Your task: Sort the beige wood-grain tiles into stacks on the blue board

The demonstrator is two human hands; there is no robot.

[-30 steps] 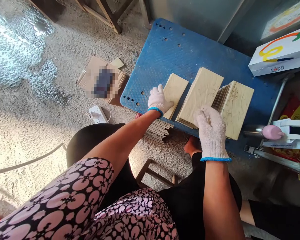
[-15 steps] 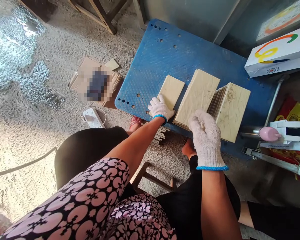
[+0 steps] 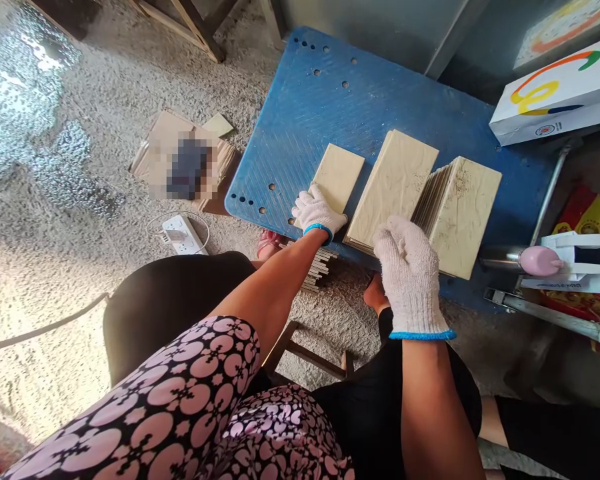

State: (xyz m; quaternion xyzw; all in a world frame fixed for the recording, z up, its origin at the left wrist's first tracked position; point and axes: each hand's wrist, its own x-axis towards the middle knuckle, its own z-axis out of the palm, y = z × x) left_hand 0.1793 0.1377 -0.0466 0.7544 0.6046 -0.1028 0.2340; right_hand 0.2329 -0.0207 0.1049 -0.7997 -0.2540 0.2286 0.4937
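Gloves cover both hands. Left hand (image 3: 318, 212) fingers grasp the near end of a small tile (image 3: 336, 176) on the blue surface (image 3: 380, 100); right hand (image 3: 409, 273) fingers curl over the tile stack (image 3: 395, 187) just right of that tile.

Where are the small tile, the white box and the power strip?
small tile (image 3: 337, 175), head view, bare top face.
white box (image 3: 555, 100), head view, printed lid.
power strip (image 3: 179, 235), head view, its middle.

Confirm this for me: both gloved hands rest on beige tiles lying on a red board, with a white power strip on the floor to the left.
Not quite: the board is blue, not red, as the head view shows. The left hand and right hand, both gloved, do rest on beige tiles, and the white power strip lies on the floor at left.
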